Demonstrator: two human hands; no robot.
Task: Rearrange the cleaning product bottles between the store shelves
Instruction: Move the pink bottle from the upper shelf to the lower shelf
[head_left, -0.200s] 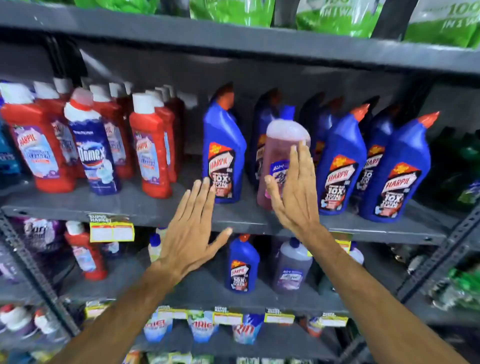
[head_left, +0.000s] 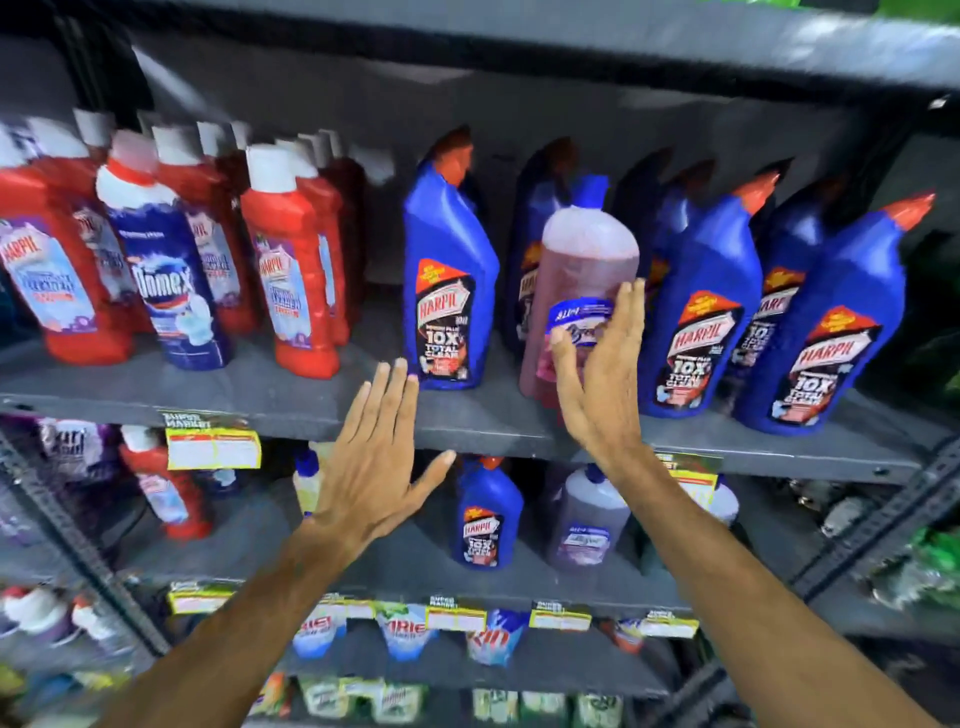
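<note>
Your left hand (head_left: 378, 457) hovers spread and empty before the shelf (head_left: 291, 400) edge, beside a blue Harpic bottle (head_left: 449, 280), while your right hand (head_left: 597, 384) lies flat-fingered against the pink bottle (head_left: 582, 270) standing on that shelf.

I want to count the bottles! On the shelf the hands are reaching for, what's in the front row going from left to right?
Red Harpic bottle → Domex bottle → second red Harpic bottle → blue Harpic bottle → pink bottle behind the right hand → two more blue Harpic bottles.
</note>
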